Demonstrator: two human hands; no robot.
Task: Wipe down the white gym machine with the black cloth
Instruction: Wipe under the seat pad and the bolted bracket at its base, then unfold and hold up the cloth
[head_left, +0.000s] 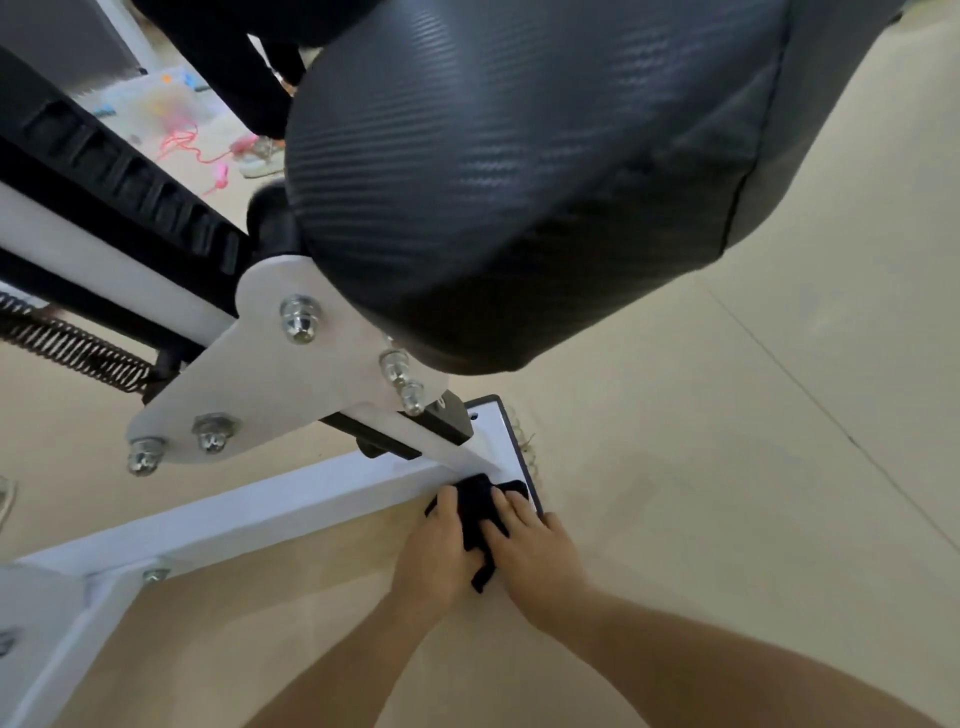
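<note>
The left hand (439, 551) and the right hand (532, 551) lay side by side on the black cloth (475, 506), low in the view. The left hand's fingers bent over the cloth's left edge and gripped it. The right hand lay flatter, with its fingers stretched out and pressing the cloth down. A loose tail of the cloth hung down between the two hands.

The cloth sat on the white gym machine (234, 514), at the far end of its floor bar. There the bar met a slanted white post and a white foot plate (501, 441) with a dark rim.

Up the post, a white bracket (291, 374) carried five shiny bolts. Above it the black seat pad (519, 182) filled the top of the view, its cover showing a woven pattern. To the left of the bracket a black coil spring (78, 348) ran toward the frame's edge, and a black notched rail (130, 171) slanted above it.

The machine stood on a pale tiled floor (727, 467). Far back on the left, a pink cord (189, 145) lay on the floor near a pair of light shoes (260, 158), beside a person's legs in dark trousers (234, 67).
</note>
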